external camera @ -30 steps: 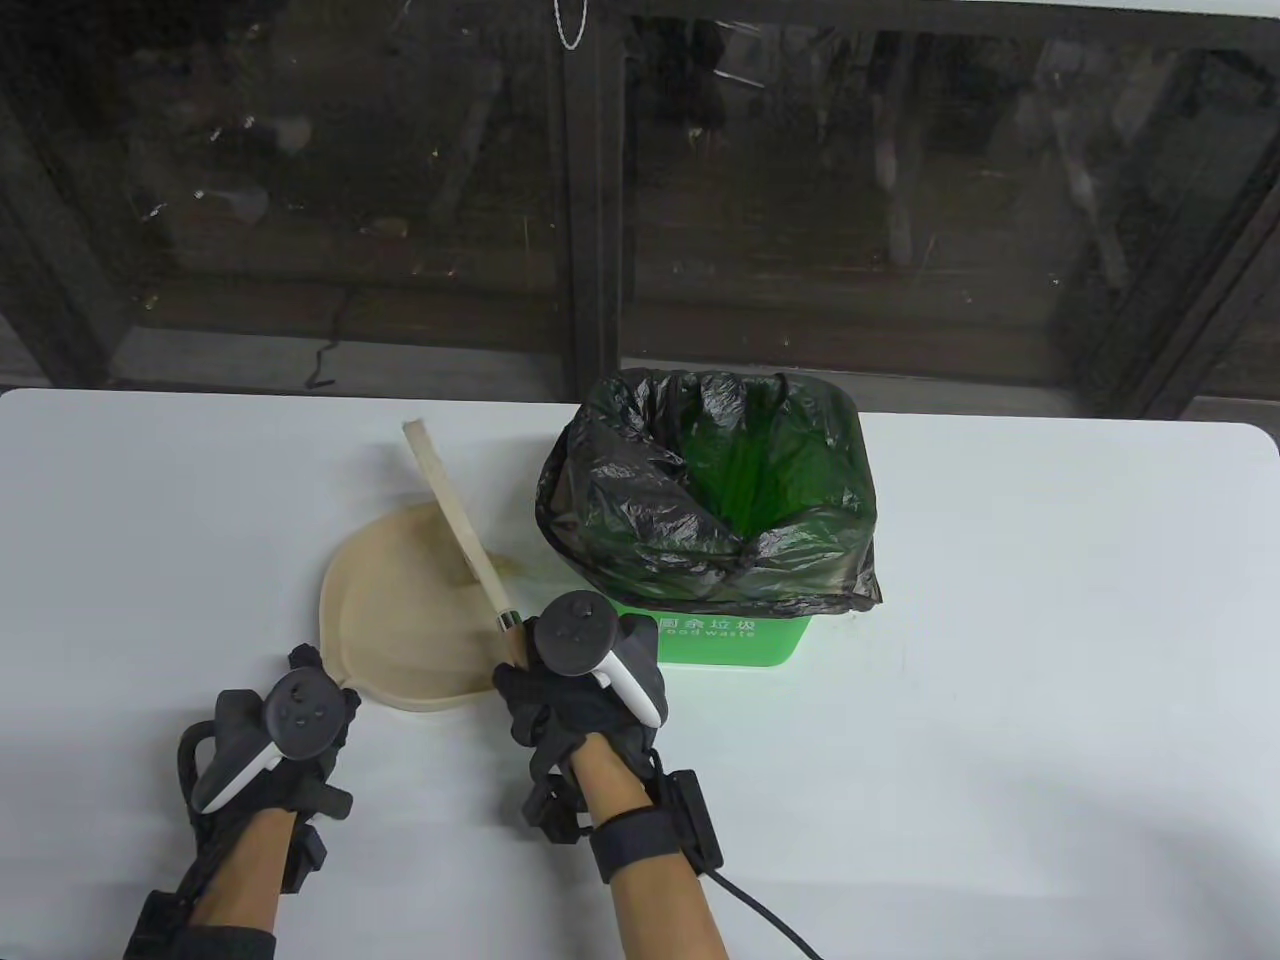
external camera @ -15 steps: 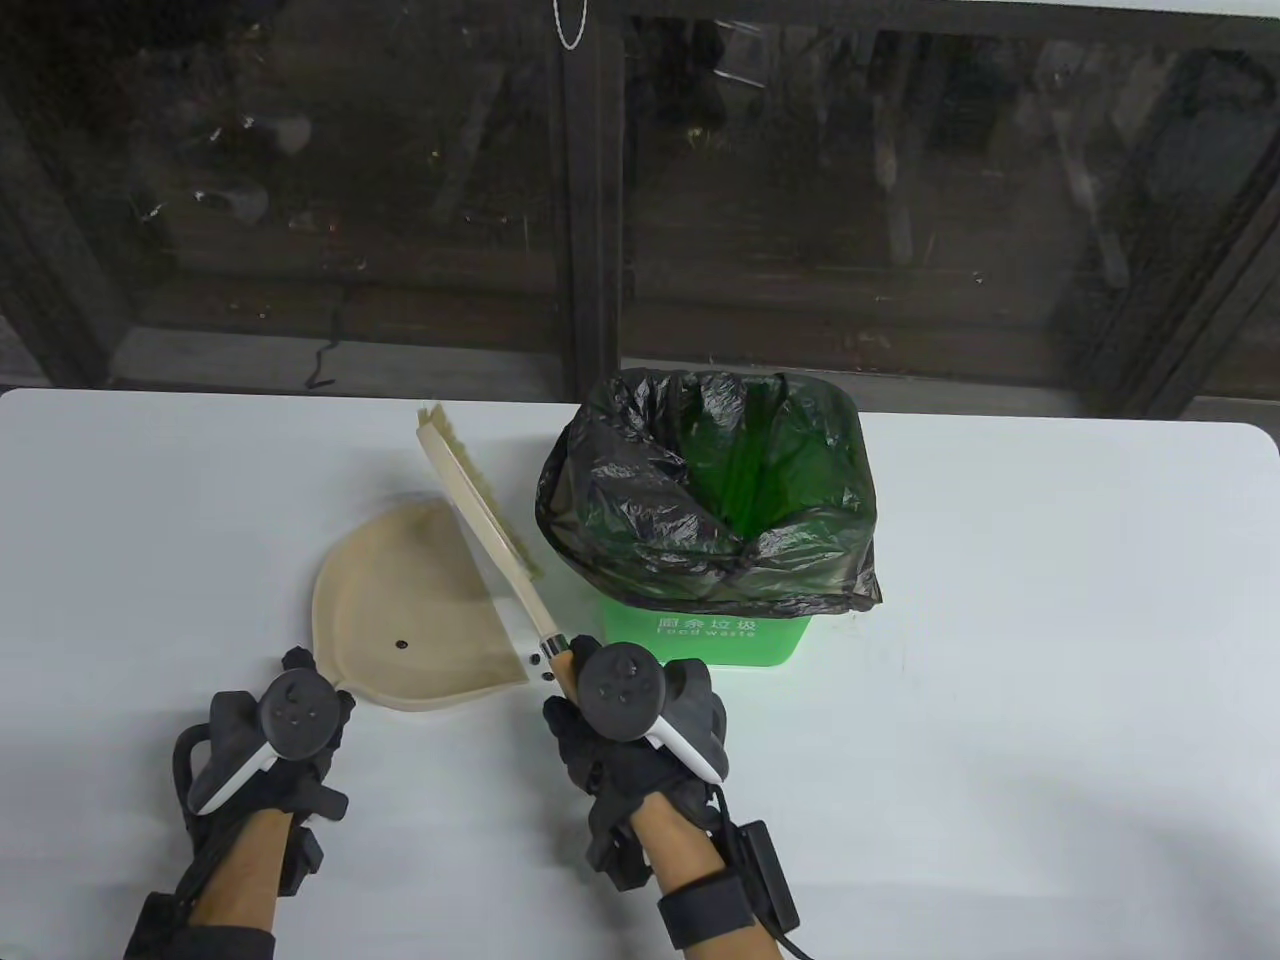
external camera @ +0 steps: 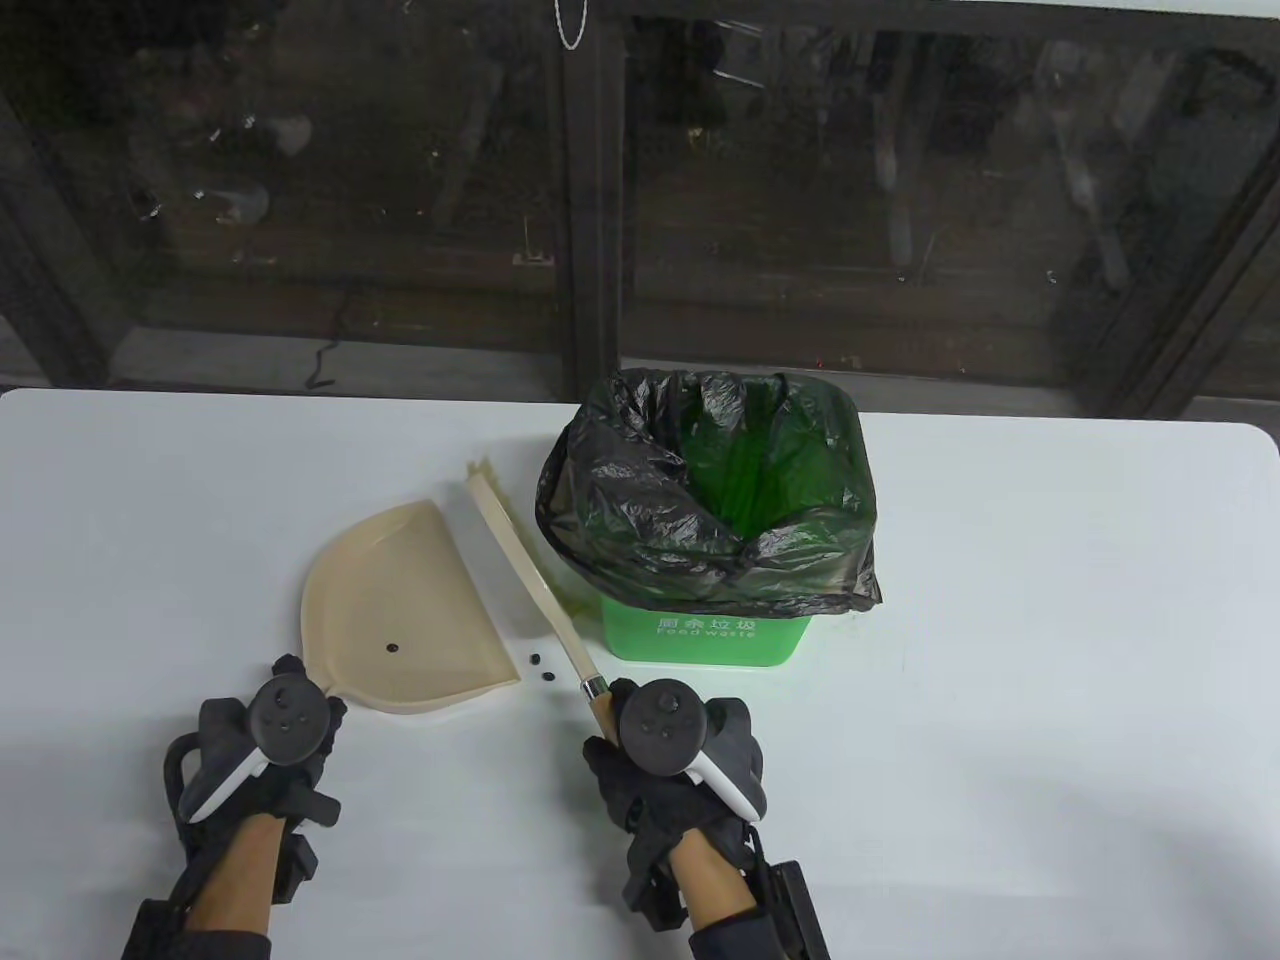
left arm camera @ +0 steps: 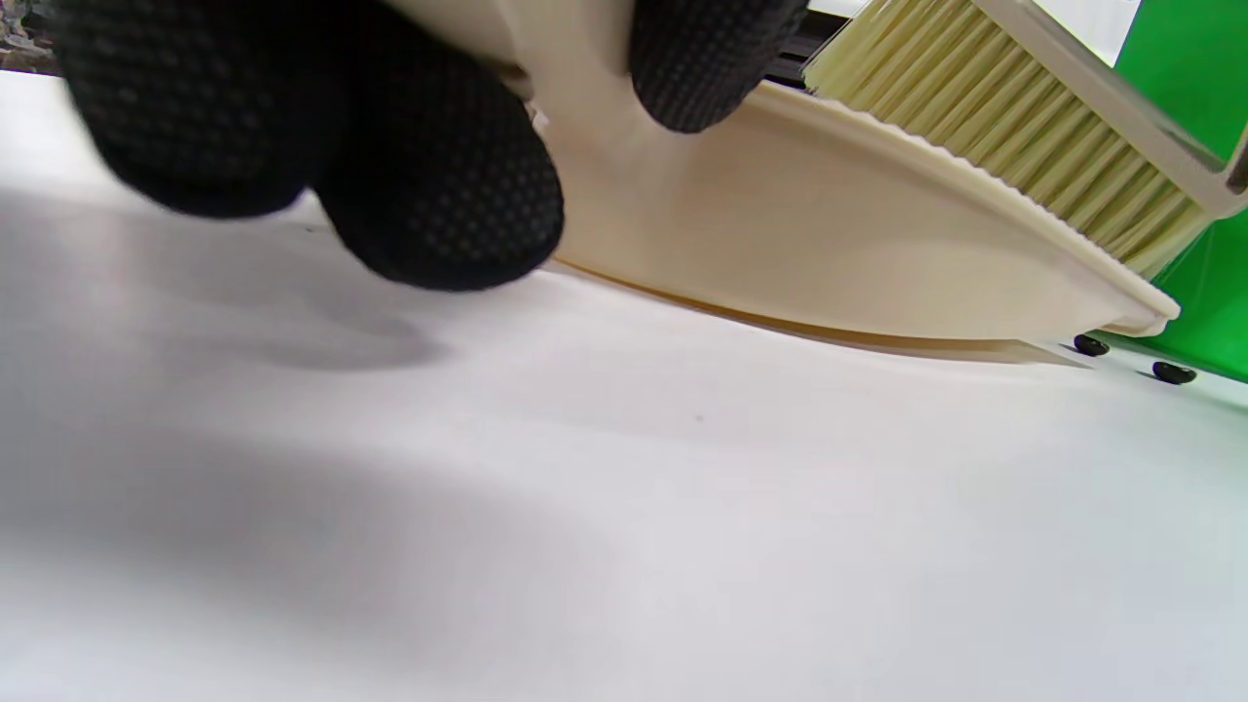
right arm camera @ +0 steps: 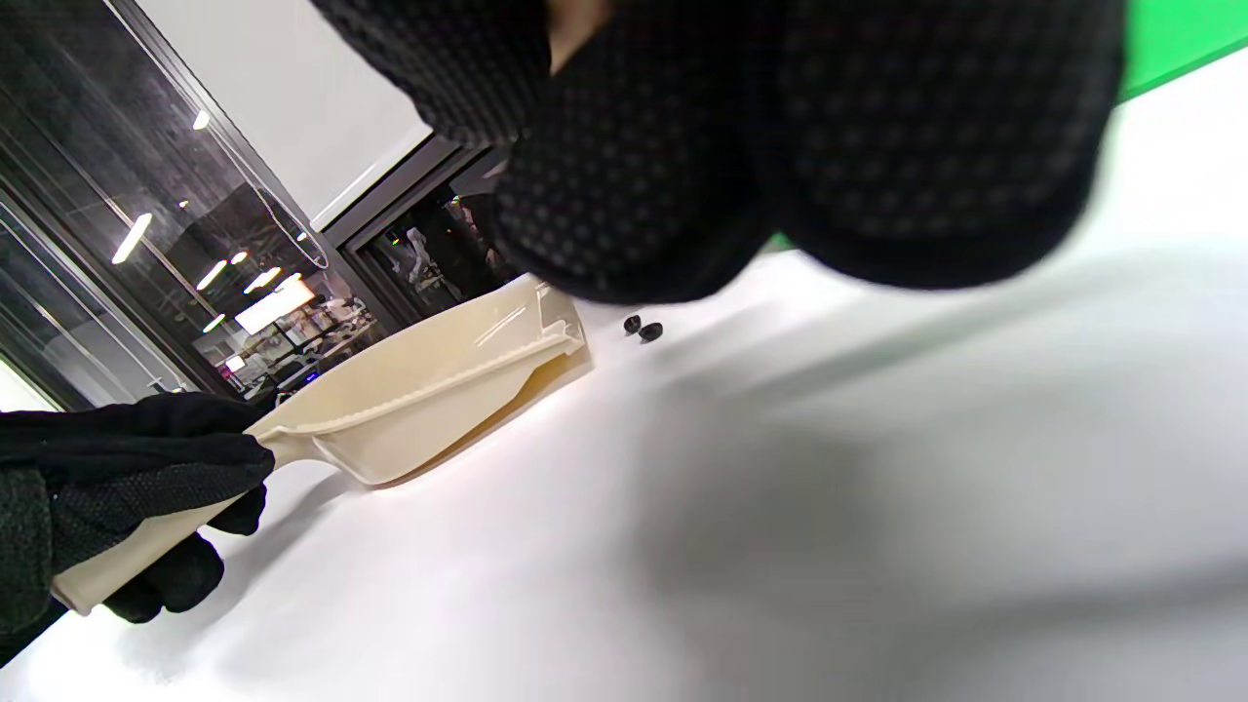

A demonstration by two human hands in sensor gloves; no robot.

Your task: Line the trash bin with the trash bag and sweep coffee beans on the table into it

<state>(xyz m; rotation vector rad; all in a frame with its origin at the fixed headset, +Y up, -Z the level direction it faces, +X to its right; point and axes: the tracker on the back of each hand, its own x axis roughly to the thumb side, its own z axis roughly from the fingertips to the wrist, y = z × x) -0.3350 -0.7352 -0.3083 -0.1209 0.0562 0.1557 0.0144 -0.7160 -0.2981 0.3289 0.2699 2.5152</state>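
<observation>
1. The left hand (external camera: 275,745) has its fingers (left arm camera: 439,195) wrapped round the handle of the cream dustpan (external camera: 400,610). The pan lies on the white surface (external camera: 1000,650) just ahead of those fingers, its open edge turned toward the right hand.
2. The right hand (external camera: 670,770) has its fingers curled round the wooden handle of the brush (external camera: 525,570). The brush head reaches away from them, between the dustpan and the green trash bin (external camera: 700,640).
3. The bin stands just ahead of the right fingers, already lined with the dark trash bag (external camera: 640,500).
4. One coffee bean (external camera: 394,647) sits inside the pan. Two loose beans (external camera: 540,665) lie on the surface in the gap between both sets of fingers, just off the pan's corner.
5. Risk: those two beans sit at the pan's very corner, so a stroke angled slightly wrong would likely roll them past the lip.
6. Risk: in the left wrist view the pan's edge seems not fully flush, so beans could slip beneath.
7. Risk: a wide swing could clip the bin and tug the bag off its rim.
</observation>
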